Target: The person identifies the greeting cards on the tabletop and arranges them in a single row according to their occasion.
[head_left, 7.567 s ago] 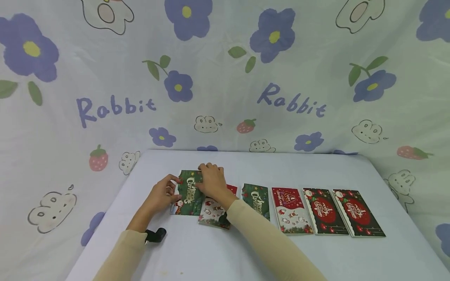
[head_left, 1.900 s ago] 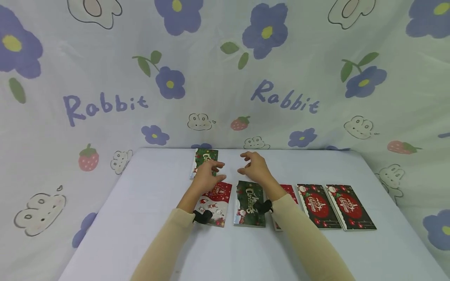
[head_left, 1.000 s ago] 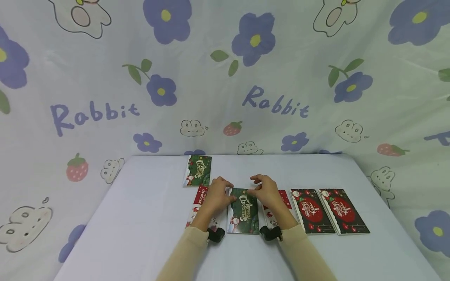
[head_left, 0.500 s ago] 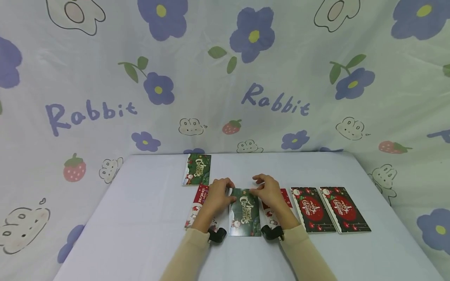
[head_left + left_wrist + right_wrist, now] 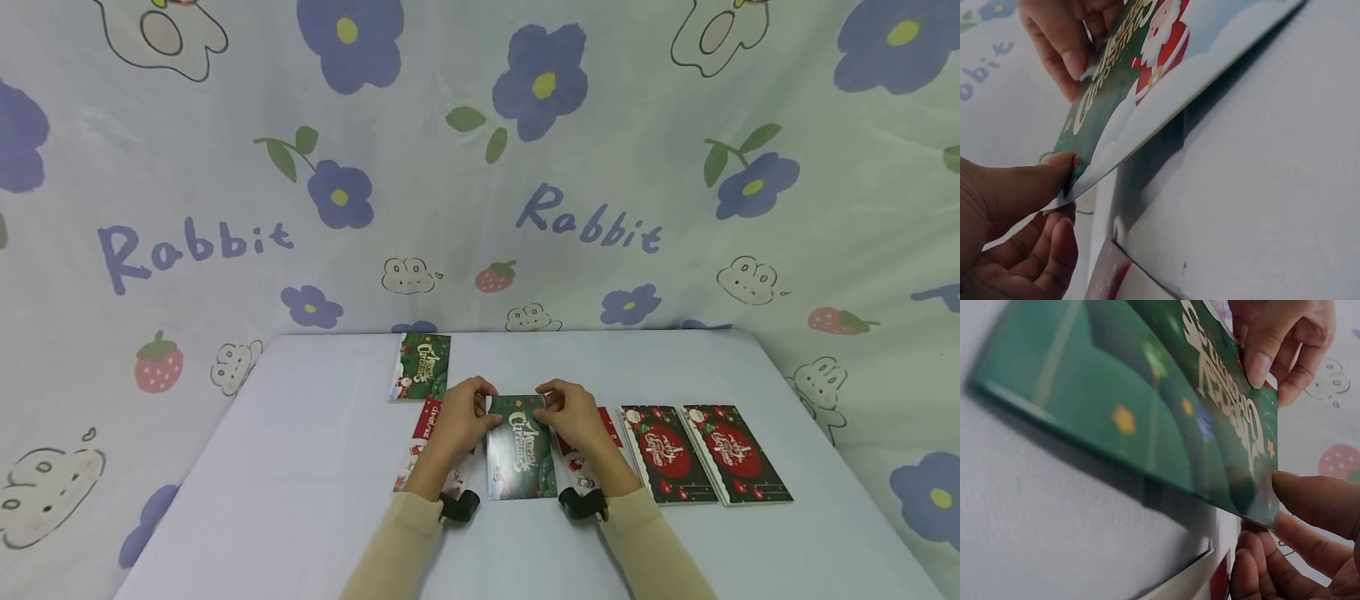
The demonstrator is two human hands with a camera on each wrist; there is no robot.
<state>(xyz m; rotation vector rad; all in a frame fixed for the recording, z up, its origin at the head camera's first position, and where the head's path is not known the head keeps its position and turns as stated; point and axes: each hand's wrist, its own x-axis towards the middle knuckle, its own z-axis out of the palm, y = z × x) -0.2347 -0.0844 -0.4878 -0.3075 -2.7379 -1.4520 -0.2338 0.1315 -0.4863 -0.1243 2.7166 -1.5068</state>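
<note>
A thin green booklet (image 5: 521, 467) with Merry Christmas lettering is lifted and tilted at the middle of the table, its upper edge raised. My left hand (image 5: 463, 417) pinches its upper left corner, thumb (image 5: 1050, 178) on the cover and fingers below. At the opposite upper corner, my right hand (image 5: 577, 418) pinches it the same way, as the right wrist view shows. A red and white booklet (image 5: 417, 450) lies partly hidden under the left arm. Another red and white booklet (image 5: 577, 473) lies behind the right hand, mostly covered.
A second green booklet (image 5: 422, 367) lies farther back on the left. Two dark booklets with red circles (image 5: 667, 454) lie side by side on the right. The white table (image 5: 315, 467) meets a patterned cloth backdrop (image 5: 442, 192) at its far edge.
The other green booklet went from my hands to the back left. Both hands then came to the middle green booklet, gripped its upper corners and raised that edge.
</note>
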